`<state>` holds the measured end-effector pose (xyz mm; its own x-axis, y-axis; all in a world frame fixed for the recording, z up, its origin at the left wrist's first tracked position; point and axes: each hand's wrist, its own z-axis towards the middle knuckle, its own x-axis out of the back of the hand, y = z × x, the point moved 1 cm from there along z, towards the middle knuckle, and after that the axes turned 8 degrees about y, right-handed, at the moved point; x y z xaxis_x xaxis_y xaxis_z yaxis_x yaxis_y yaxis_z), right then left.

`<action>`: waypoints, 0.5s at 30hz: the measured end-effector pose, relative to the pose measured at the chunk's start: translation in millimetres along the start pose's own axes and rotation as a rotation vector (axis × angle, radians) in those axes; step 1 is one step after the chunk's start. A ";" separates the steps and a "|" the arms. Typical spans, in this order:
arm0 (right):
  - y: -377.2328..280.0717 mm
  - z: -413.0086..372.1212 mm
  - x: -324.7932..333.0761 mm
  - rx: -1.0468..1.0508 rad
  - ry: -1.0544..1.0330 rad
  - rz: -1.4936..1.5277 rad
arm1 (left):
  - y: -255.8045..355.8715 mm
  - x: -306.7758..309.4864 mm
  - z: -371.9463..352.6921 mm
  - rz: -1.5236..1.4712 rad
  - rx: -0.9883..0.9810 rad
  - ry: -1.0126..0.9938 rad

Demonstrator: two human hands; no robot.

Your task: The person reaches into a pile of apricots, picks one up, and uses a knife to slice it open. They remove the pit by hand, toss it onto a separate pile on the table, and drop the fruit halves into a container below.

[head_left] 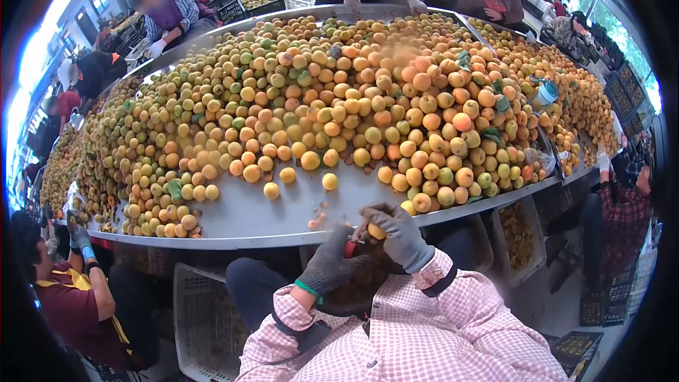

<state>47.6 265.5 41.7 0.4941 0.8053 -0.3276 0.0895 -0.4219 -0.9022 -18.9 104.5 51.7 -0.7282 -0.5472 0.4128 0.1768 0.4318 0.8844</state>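
In the head view, both my hands are gloved and held close together just in front of the table's near edge. My left hand (332,262), in a dark grey glove, is closed around a small tool with red handles (351,247); its working end is hidden by the fingers. An orange-yellow apricot (376,231) is gripped in the fingers of my right hand (407,237), right beside the tool. Beyond them a large heap of apricots (318,117) covers most of the metal table (240,223), and a few loose ones lie near the front. Small scraps (318,216) lie near my left hand.
A white crate (185,311) stands below the table on the left, and another crate (520,237) with fruit pieces on the right. A blue-and-white container (544,94) sits among the fruit. Several people work around the table, one close at left (71,304).
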 end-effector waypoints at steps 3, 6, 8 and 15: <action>12.0 -15.5 23.9 -0.107 0.009 0.250 | -3.8 -16.2 -15.2 -0.283 0.087 -0.119; 10.6 -36.2 32.0 -0.276 -0.109 0.705 | -7.5 -26.4 -25.9 -0.427 0.060 -0.162; 16.0 -48.5 40.5 -0.367 0.031 0.756 | 4.3 -25.1 -36.1 -0.518 0.104 -0.113; 54.6 -114.7 60.3 -0.476 0.016 0.682 | -2.3 -6.0 -70.1 -0.562 0.309 -0.353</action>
<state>181.4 243.3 4.9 0.5847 0.3047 -0.7519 0.1205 -0.9491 -0.2910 31.5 56.5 62.5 -0.8333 -0.5046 -0.2257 -0.4427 0.3648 0.8191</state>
